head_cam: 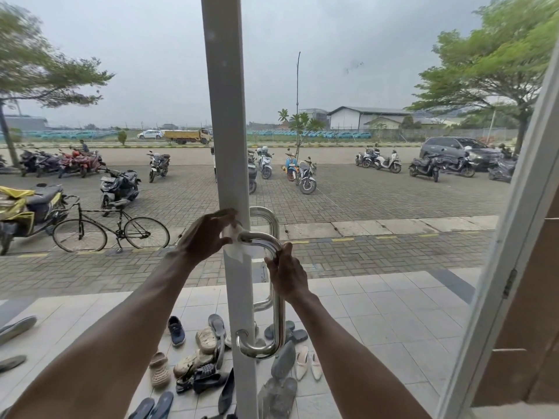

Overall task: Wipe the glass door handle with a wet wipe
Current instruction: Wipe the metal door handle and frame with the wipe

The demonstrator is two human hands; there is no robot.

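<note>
With my left hand [208,234] I hold the wet wipe [233,251] against the top bend of the door handle [278,313], at the white door frame [227,131]. Just to the right, my right hand [287,273] grips the handle's upright bar. Shoes [205,340] lie beyond the glass.

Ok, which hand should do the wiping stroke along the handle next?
Left. The left hand holds the wet wipe against the top of the handle; the right hand has no wipe and grips the bar below the bend, likely steadying it.
</note>
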